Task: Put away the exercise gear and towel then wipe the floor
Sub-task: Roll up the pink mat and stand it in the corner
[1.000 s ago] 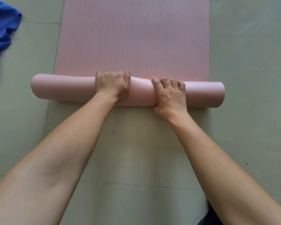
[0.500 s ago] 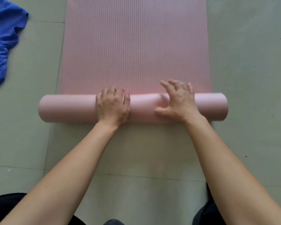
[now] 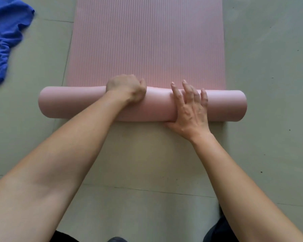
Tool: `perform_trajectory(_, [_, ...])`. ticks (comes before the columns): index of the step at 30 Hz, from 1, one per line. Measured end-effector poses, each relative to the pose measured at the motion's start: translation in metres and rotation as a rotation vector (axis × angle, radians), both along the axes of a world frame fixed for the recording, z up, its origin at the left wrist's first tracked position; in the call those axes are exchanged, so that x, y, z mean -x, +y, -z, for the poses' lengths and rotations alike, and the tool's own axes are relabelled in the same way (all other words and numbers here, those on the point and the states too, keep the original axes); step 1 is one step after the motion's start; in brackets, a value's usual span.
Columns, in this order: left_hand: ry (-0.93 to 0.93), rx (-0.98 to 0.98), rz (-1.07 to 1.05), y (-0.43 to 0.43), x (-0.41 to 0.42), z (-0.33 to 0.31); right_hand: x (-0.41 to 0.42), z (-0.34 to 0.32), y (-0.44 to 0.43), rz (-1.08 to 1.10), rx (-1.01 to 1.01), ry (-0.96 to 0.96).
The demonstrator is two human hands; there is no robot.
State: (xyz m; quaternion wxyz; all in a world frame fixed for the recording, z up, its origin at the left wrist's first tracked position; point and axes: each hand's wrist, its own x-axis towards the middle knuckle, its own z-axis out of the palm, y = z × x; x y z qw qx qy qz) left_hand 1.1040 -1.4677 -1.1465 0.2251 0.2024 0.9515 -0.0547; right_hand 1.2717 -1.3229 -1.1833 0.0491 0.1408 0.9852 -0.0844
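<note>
On the floor (image 3: 269,67) before you, a pink mat (image 3: 147,41) lies partly rolled. Your left hand (image 3: 126,88) curls over the rolled part; your right hand (image 3: 189,109) presses it, fingers spread. Next, likely: push both sides forward evenly. To the far left lies a blue towel (image 3: 5,41).

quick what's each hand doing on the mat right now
left hand: closed, fingers curled over the rolled pink mat, gripping it
right hand: open, fingers spread straight, pressing on the roll

Grey tiled floor (image 3: 269,67) w/ half-rolled pink mat (image 3: 147,41), blue towel (image 3: 3,41).
</note>
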Motion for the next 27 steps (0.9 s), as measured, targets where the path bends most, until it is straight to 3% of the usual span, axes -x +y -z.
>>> perform_trajectory(2, [-0.151, 0.061, -0.061, -0.005, 0.000, 0.004, 0.011, -0.009, 0.004, -0.031, 0.007, -0.131])
perform_trajectory(4, [-0.160, 0.004, -0.112, -0.018, -0.007, 0.018, 0.020, -0.012, 0.008, -0.112, 0.018, -0.238])
perform_trajectory(7, [0.177, -0.291, -0.125, -0.035, -0.030, 0.033, 0.037, -0.012, 0.016, -0.149, 0.070, -0.290])
perform_trajectory(11, [0.355, -0.289, 0.045, -0.046, -0.065, 0.052, 0.050, -0.009, 0.022, -0.073, 0.029, -0.200])
perform_trajectory(14, [0.353, -0.211, 0.072, -0.044, -0.055, 0.060, 0.025, 0.013, 0.011, -0.054, -0.050, 0.090])
perform_trajectory(17, [0.294, -0.143, 0.055, -0.022, -0.021, 0.048, -0.002, 0.027, 0.000, -0.036, -0.006, 0.260])
perform_trajectory(22, [0.087, -0.064, 0.088, 0.004, 0.028, 0.026, 0.014, 0.012, 0.003, -0.033, -0.027, 0.061])
perform_trajectory(25, [-0.179, -0.005, 0.036, 0.011, 0.021, 0.027, 0.014, 0.003, 0.007, -0.035, -0.051, 0.010])
perform_trajectory(27, [-0.256, 0.013, 0.000, 0.008, 0.000, 0.033, 0.008, -0.001, 0.007, -0.067, -0.077, -0.023])
